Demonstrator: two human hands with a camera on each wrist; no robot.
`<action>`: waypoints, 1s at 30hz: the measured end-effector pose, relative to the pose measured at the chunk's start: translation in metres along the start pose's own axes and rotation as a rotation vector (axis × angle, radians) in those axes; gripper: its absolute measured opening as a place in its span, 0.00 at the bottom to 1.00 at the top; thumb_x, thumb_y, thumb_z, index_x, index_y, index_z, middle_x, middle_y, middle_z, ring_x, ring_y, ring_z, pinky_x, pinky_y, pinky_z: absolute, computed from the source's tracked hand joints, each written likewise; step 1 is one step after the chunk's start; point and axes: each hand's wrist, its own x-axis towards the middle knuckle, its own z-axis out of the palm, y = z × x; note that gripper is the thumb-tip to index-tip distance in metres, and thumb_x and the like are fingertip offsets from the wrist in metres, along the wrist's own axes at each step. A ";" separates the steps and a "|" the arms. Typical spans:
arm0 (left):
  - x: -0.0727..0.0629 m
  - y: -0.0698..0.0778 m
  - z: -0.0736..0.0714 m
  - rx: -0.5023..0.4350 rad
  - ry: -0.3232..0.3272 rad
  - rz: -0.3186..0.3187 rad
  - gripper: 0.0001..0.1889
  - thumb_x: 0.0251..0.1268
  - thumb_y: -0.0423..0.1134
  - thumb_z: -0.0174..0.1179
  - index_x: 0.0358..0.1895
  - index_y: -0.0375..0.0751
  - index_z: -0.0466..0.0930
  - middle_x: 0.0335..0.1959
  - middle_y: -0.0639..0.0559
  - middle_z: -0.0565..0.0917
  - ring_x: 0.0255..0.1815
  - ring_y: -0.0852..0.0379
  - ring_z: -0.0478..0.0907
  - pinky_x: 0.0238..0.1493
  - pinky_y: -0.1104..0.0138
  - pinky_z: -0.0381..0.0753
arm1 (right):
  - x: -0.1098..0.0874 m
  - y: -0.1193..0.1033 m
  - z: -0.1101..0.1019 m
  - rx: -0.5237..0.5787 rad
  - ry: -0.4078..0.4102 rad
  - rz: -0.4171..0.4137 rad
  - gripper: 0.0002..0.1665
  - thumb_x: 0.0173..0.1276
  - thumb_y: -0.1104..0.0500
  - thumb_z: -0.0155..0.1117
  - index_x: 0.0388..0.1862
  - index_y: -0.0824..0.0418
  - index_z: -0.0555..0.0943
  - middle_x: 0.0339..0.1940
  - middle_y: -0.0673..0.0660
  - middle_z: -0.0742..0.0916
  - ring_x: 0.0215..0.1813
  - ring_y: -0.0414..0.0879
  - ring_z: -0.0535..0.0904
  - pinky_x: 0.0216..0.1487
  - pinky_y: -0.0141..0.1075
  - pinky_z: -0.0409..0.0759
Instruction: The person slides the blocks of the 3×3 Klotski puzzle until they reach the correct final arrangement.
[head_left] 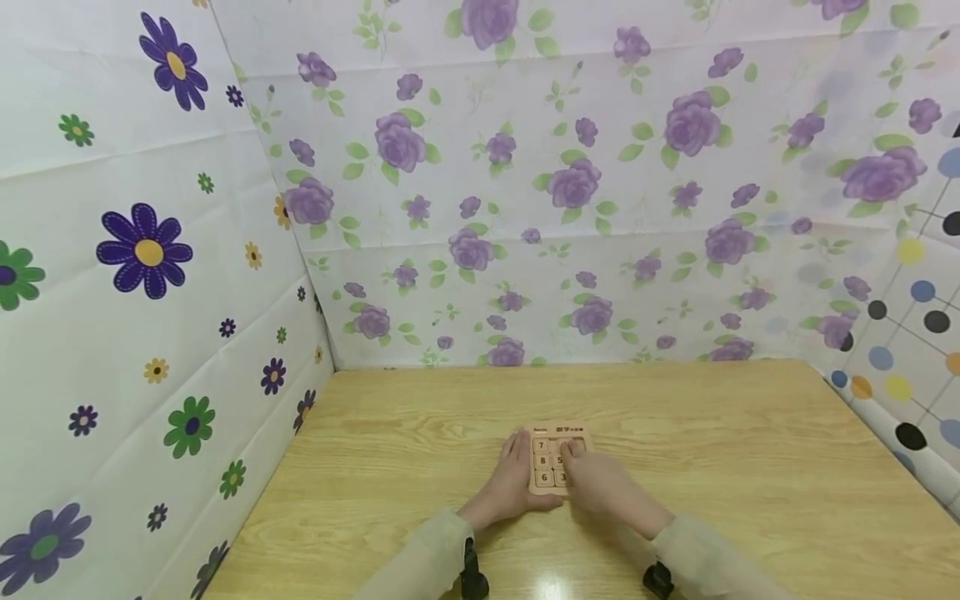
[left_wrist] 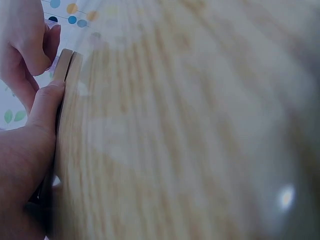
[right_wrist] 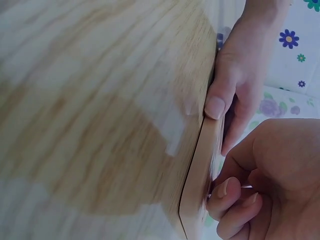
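We're laying our L hand (head_left: 513, 483) along the left side of the wooden no. board (head_left: 553, 432), fingers stretching straight & thumb lining its near edge, w/ the board lying flat on the tbl (head_left: 420, 417) in front of us. We're curling our R hand (head_left: 600, 485) closed over the board's right part, w/ a fingertip touching the tiles (head_left: 543, 462).
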 end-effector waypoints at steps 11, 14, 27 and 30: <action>0.001 -0.002 0.000 0.012 0.003 0.008 0.67 0.47 0.64 0.70 0.74 0.23 0.36 0.77 0.29 0.46 0.79 0.39 0.42 0.78 0.53 0.51 | 0.003 -0.004 0.003 0.024 -0.007 0.007 0.35 0.65 0.63 0.58 0.70 0.73 0.64 0.71 0.71 0.69 0.28 0.50 0.77 0.26 0.39 0.79; 0.001 -0.002 0.001 0.015 0.003 0.017 0.67 0.47 0.64 0.69 0.74 0.22 0.37 0.77 0.28 0.46 0.79 0.38 0.42 0.78 0.52 0.52 | 0.004 -0.005 0.005 0.020 -0.003 0.003 0.34 0.66 0.63 0.58 0.70 0.72 0.64 0.71 0.71 0.69 0.31 0.52 0.78 0.29 0.40 0.81; 0.001 -0.001 0.001 0.020 0.010 0.016 0.67 0.46 0.66 0.69 0.74 0.22 0.38 0.76 0.28 0.47 0.79 0.39 0.43 0.78 0.53 0.54 | 0.009 -0.005 0.011 -0.030 0.016 -0.007 0.33 0.68 0.59 0.58 0.69 0.72 0.66 0.69 0.70 0.71 0.40 0.54 0.81 0.28 0.40 0.83; 0.000 -0.001 0.001 0.018 0.006 0.012 0.67 0.46 0.66 0.69 0.74 0.22 0.38 0.76 0.28 0.47 0.79 0.38 0.43 0.78 0.53 0.54 | 0.007 -0.003 0.011 -0.019 0.014 -0.004 0.33 0.68 0.60 0.57 0.70 0.70 0.66 0.71 0.69 0.70 0.35 0.52 0.81 0.23 0.37 0.80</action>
